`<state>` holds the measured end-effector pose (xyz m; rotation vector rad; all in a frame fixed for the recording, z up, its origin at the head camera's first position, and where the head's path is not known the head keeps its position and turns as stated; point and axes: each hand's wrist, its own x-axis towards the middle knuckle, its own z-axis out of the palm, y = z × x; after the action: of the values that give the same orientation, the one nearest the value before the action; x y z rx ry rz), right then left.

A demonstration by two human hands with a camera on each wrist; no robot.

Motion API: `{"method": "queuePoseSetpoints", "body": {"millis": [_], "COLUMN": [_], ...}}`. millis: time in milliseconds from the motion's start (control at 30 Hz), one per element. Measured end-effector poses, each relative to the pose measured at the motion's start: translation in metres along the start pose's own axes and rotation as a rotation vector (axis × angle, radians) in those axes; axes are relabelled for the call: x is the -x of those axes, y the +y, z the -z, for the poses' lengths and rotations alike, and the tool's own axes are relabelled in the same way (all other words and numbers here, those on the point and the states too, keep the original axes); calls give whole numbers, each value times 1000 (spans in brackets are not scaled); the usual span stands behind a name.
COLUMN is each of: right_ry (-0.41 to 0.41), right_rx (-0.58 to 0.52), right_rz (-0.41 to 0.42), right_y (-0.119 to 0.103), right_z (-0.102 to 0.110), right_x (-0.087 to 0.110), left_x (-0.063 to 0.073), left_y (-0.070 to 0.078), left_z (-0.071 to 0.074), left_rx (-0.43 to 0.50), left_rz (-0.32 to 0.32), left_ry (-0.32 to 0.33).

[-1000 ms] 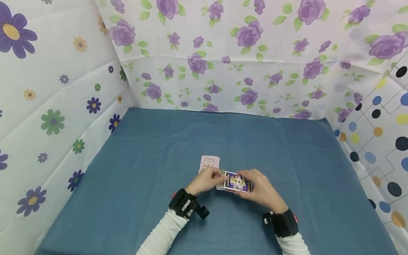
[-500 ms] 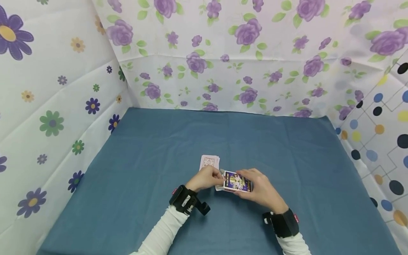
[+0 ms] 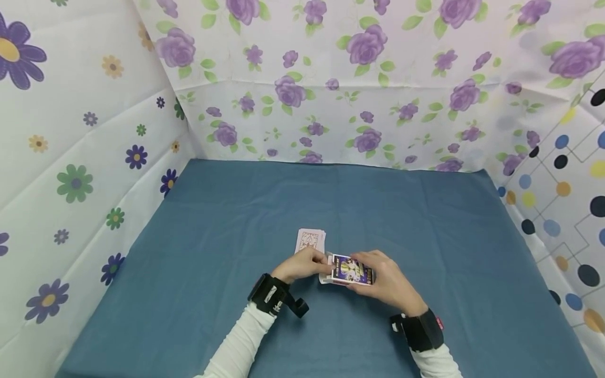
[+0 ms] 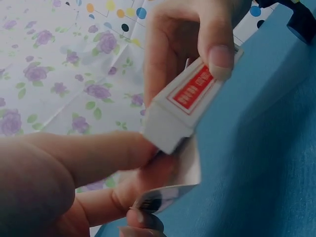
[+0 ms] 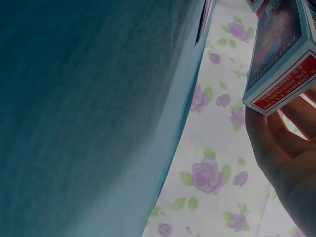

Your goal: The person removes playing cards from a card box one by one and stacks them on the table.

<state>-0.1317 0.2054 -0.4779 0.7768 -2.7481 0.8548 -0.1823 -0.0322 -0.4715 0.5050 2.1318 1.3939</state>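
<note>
My right hand (image 3: 391, 279) grips a playing card box (image 3: 352, 270) by its long sides, its purple printed face up. In the left wrist view the box's white side with a red label (image 4: 190, 94) shows, and the end flap (image 4: 187, 170) hangs open. My left hand (image 3: 303, 263) is at that open end, its fingers curled around the flap and one digit right at the box's mouth. The inside of the box is hidden. Just behind the left hand lies a stack of playing cards (image 3: 311, 239), patterned backs up, partly covered by the hand.
A blue cloth (image 3: 227, 220) covers the table. Flower-printed sheets (image 3: 293, 63) stand at the back and left, and a dotted sheet (image 3: 562, 220) on the right. Each wrist wears a black camera strap (image 3: 269, 295).
My left fingers have shifted slightly at the box's open end, where more of the pale flap now shows. The right hand and the card stack stay nearly as they were.
</note>
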Motion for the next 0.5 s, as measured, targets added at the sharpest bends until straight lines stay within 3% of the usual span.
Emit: {"method": "queuePoseSetpoints", "body": {"millis": [500], "right_ry": [12], "right_rx": [4], "right_rz": [2], "right_y": [2], "right_z": [-1], "right_x": [1], "left_x": [-1], "left_y": [-8], "left_z": [8], "left_rx": [97], "left_rz": [-40], "left_ry": [-44]}}
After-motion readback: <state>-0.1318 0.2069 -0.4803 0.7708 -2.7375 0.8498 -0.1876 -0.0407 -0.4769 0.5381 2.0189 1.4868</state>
